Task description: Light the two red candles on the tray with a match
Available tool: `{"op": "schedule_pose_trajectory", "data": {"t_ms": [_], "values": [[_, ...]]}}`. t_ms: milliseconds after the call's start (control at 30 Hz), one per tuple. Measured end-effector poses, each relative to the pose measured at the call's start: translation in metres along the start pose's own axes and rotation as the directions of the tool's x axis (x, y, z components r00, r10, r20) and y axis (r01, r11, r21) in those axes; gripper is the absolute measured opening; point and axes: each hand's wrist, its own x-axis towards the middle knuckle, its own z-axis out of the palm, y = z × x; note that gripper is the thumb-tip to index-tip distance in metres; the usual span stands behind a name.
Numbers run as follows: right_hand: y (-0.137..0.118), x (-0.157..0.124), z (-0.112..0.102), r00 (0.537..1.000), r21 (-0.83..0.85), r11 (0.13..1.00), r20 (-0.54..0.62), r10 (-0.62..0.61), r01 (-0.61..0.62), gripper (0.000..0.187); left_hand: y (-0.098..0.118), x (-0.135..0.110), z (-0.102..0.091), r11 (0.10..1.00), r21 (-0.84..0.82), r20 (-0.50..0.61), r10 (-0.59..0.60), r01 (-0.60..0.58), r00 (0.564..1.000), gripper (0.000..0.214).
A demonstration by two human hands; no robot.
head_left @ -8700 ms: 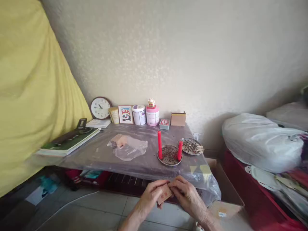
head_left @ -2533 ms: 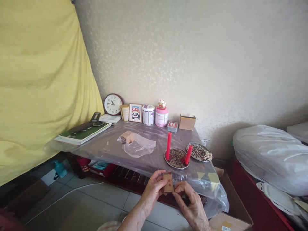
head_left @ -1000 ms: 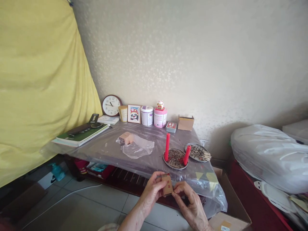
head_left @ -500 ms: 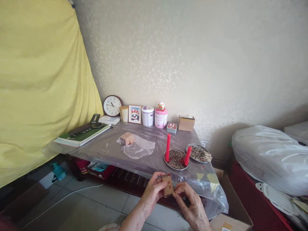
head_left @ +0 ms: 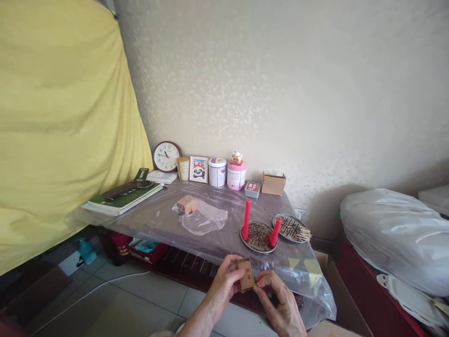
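My left hand (head_left: 226, 280) is closed around a brown matchbox (head_left: 247, 276) with red print, in front of the table's near edge. The box is slightly open at its far end, where red match heads show. Thumb and forefinger of my right hand (head_left: 277, 299) are pinched together against the box's lower right side. What they pinch is too small to make out. Just beyond the hands, two red candles (head_left: 247, 220) of different heights stand on a round metal plate (head_left: 257, 250) covered in dark bits.
A second metal plate (head_left: 282, 217) holds several matchsticks. On the plastic-covered table (head_left: 147, 210) lies a plastic bag (head_left: 201, 220) with small boxes. A clock (head_left: 167, 156), tins (head_left: 217, 172) and an open carton (head_left: 273, 183) line the wall. A large white bag (head_left: 386, 234) stands right.
The view has shifted slightly, so the table items appear a little lower and further right. Both hands keep nearly the same pose at the matchbox.
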Motion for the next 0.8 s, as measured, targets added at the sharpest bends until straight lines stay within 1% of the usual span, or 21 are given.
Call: {"op": "schedule_pose_trajectory", "data": {"t_ms": [167,367,467,633,800], "values": [[0.0021,0.0004,0.0007,1.0,-0.009,1.0,-0.005,-0.013,0.013,0.009,-0.0002,0.0013,0.0017,1.0,-0.013,-0.027,-0.01,0.009,1.0,0.028],[0.0045,0.0024,0.0017,1.0,-0.016,1.0,-0.017,-0.019,0.019,0.01,0.0005,0.0029,0.0014,0.999,-0.038,-0.006,0.007,-0.007,1.0,0.027],[0.0048,0.0033,0.002,0.999,-0.022,0.999,-0.019,-0.028,0.027,0.011,-0.0007,0.0048,0.0001,0.999,-0.037,-0.008,0.01,-0.01,1.0,0.029],[0.0057,0.0026,0.0008,0.998,-0.009,0.999,-0.032,-0.045,0.045,0.01,-0.0036,0.006,-0.0007,0.999,-0.051,-0.008,0.007,-0.007,1.0,0.026],[0.004,0.0019,-0.0018,1.0,0.023,1.0,-0.014,-0.021,0.022,0.008,-0.0057,0.0062,0.0011,0.998,-0.064,-0.018,-0.008,0.007,1.0,0.026]]}}
